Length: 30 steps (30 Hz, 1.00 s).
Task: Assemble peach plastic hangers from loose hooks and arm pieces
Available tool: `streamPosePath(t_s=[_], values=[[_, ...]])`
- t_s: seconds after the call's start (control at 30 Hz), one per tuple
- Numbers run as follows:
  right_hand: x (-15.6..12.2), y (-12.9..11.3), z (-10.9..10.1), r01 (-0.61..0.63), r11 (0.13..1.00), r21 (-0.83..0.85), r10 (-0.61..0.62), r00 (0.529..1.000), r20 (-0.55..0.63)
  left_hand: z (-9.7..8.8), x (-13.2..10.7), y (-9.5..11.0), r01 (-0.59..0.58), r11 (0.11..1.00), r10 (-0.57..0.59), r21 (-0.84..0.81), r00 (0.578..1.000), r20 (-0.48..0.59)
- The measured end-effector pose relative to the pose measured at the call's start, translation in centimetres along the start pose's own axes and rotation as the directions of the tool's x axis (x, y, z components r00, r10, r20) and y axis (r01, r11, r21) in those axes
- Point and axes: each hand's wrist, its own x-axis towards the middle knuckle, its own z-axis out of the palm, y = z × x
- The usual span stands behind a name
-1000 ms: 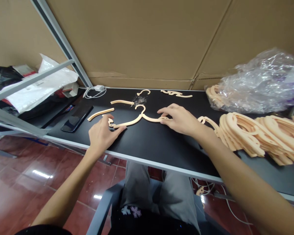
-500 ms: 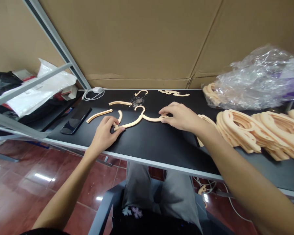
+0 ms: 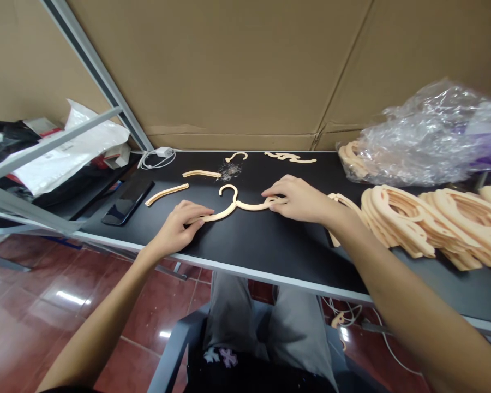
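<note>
A beige clothes hanger [image 3: 226, 212] lies across the black tabletop, its hook turned toward the back. My left hand [image 3: 175, 228] is closed around the end of its left arm, and the fingers hide that end. At the other end, my right hand [image 3: 301, 200] pinches the right arm between thumb and fingers. Two slim curved beige strips, a nearer strip [image 3: 167, 195] and a farther strip [image 3: 202, 173], rest left of the hook. Behind the hanger are a loose beige hook [image 3: 237, 156] and several thin wavy beige pieces [image 3: 290, 158].
Stacked beige hanger parts [image 3: 399, 218] fill the table's right side, with a clear plastic bag [image 3: 425, 134] behind them. A black phone [image 3: 127, 204] and a white cable [image 3: 149, 159] lie at left. Grey crumbs [image 3: 229, 171] are scattered near the loose hook. Cardboard [image 3: 237, 65] walls the back.
The hanger has shifted slightly toward me, and its hook now leans left. My left fingers have stretched over its end. The short curved piece beside that hand is no longer visible.
</note>
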Motion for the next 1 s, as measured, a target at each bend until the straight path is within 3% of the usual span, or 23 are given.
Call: streamPosePath(t_s=[0.1, 0.17, 0.27, 0.5, 0.73, 0.83, 1.0], values=[[0.0, -0.1, 0.1, 0.039, 0.999, -0.002, -0.039, 0.999, 0.004, 0.0, 0.3, -0.2, -0.066, 0.997, 0.066, 0.038, 0.998, 0.016], [0.0, -0.1, 0.2, 0.024, 1.0, 0.006, -0.024, 1.0, -0.009, 0.2, 0.3, -0.4, -0.078, 0.991, 0.081, 0.107, 0.996, -0.032], [0.0, -0.2, 0.3, -0.004, 1.0, 0.017, 0.005, 1.0, -0.021, 0.5, 0.4, -0.6, -0.024, 0.979, 0.048, 0.203, 0.992, -0.119], [0.0, -0.4, 0.0, -0.047, 0.999, 0.024, 0.047, 0.999, 0.011, 1.3, 1.7, 0.8, 0.034, 0.938, 0.005, 0.344, 0.994, -0.112], [0.3, -1.6, -0.3, -0.056, 0.991, 0.125, 0.06, 0.998, -0.026, 2.6, 4.8, 3.8, 0.024, 0.929, -0.051, 0.369, 0.997, 0.064], [0.3, -1.8, 0.0, -0.036, 0.985, 0.171, 0.049, 0.996, -0.071, 3.7, 6.1, 4.6, -0.035, 0.947, -0.011, 0.32, 0.99, 0.141], [0.4, -1.5, 0.4, 0.001, 0.987, 0.16, 0.018, 0.993, -0.119, 5.4, 7.0, 4.2, -0.099, 0.963, 0.07, 0.251, 0.99, 0.124]])
